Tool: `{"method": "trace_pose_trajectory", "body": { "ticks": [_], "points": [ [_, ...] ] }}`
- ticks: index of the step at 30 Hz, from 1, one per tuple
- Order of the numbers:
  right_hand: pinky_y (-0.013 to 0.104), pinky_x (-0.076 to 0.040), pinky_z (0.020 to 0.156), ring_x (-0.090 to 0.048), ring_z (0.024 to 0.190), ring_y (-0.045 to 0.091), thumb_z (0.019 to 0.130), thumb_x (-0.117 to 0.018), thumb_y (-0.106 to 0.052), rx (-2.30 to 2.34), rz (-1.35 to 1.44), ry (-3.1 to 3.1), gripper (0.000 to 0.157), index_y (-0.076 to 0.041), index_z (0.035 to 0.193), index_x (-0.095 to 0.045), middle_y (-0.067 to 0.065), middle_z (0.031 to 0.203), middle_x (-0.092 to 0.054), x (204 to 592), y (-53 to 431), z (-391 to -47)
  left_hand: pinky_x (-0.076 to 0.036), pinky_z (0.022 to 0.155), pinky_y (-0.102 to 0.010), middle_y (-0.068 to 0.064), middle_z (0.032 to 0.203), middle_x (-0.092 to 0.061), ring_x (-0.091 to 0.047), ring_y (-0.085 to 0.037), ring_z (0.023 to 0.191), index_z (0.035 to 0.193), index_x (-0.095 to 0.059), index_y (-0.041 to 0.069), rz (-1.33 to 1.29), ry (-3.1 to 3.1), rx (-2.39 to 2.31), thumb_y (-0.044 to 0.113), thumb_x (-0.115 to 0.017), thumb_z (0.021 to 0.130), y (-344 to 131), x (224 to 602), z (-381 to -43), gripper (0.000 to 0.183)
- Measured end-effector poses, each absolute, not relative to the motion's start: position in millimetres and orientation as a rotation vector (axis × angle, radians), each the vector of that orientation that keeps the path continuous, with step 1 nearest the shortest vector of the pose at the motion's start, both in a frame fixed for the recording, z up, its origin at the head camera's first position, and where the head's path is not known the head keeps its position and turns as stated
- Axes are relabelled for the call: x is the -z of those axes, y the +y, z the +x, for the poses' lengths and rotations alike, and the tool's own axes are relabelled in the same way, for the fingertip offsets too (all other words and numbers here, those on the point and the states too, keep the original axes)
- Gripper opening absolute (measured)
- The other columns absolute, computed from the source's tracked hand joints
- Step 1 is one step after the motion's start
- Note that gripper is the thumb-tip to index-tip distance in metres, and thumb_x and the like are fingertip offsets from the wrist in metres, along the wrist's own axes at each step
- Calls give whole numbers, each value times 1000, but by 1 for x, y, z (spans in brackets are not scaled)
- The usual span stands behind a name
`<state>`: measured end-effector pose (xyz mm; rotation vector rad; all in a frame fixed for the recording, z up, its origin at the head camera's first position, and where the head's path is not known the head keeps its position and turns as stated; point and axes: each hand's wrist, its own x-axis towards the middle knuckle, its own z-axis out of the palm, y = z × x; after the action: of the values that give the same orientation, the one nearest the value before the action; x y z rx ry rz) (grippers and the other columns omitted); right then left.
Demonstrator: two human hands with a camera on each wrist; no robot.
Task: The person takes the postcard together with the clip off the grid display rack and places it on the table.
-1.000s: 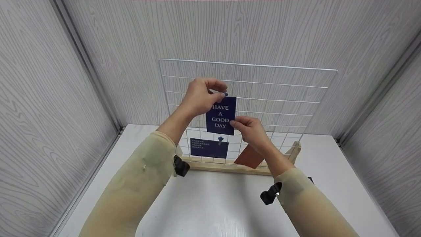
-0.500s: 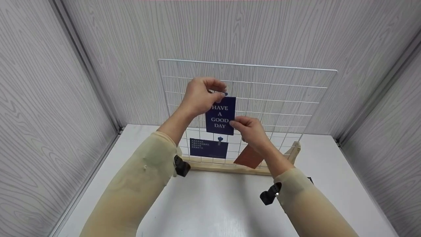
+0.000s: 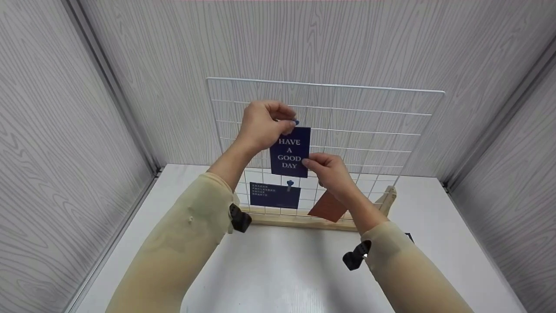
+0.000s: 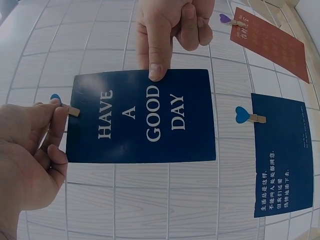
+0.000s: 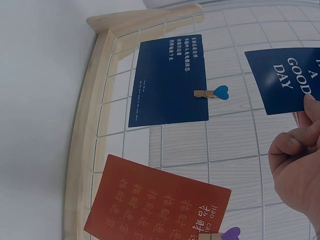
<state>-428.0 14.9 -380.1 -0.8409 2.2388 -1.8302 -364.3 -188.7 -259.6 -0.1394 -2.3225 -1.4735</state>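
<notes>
A dark blue card (image 3: 289,152) reading "HAVE A GOOD DAY" is held upright in front of a white wire grid (image 3: 369,88). At its top edge sits a small wooden clothespin (image 4: 74,112) with a blue heart, pinched between the thumb and fingers of my left hand (image 3: 263,126). My right hand (image 3: 332,174) pinches the card's right edge near the lower corner, thumb on the printed face. Below hangs a second blue card (image 3: 273,198), fastened by another blue-heart clothespin (image 5: 202,93). Behind my right wrist, a red card (image 3: 329,208) hangs tilted from a purple-heart clothespin (image 4: 235,21).
The grid stands in a wooden base (image 3: 299,221) with an angled wooden support (image 3: 387,200) at the right. Beneath is a white tabletop (image 3: 278,269). Wood-grain panels (image 3: 278,39) enclose the back and both sides. A dark object (image 3: 409,237) shows partly behind the right sleeve.
Everything in the head view sits very slightly further left. Both hands keep the same hold on the clothespin and the card.
</notes>
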Motion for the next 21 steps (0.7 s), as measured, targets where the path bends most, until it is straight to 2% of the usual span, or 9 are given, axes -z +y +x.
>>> {"method": "trace_pose_trajectory", "body": {
  "ticks": [9,21],
  "points": [
    [21,-32,45,-39,49,5,105,-68,-18,1829,-836,2245,23,-4,120,-79,9,94,-73,380,13,-428,-60,77,-28,-2,100,-80,-74,-16,86,105,-81,8,-144,-2293,1473,-2,-77,94,-190,262,-365,15],
    [21,-32,45,-38,49,6,106,-67,-16,1835,-830,2233,22,-5,120,-79,7,90,-72,380,13,-427,-58,74,-27,-5,99,-80,-73,-18,82,109,-79,1,-123,-2207,1603,0,-78,95,-189,259,-363,14]
  ]
}}
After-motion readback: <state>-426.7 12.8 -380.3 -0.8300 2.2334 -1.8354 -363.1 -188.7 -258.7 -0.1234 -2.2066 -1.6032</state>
